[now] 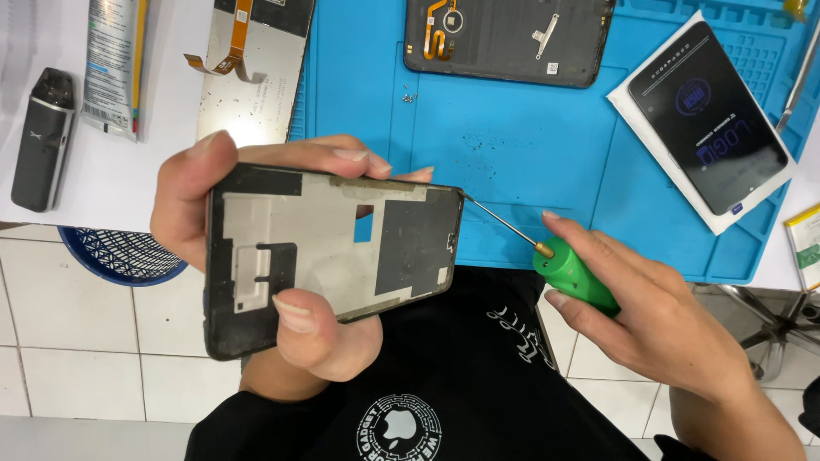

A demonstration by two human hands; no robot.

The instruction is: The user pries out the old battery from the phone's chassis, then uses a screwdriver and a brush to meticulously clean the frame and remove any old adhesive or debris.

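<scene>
Left hand (256,256): grip closed around a phone frame (333,256), held near the blue repair mat (512,145). Right hand (658,316): grip closed on a green-handled screwdriver (576,273), tip touching the frame's right edge.

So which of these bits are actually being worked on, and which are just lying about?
In use:
- phone frame, held in left hand
- green screwdriver in right hand, tip at the frame's corner

Lying about:
- lit phone
- back cover
- loose screen
- tube
- black device
- blue mat
</scene>
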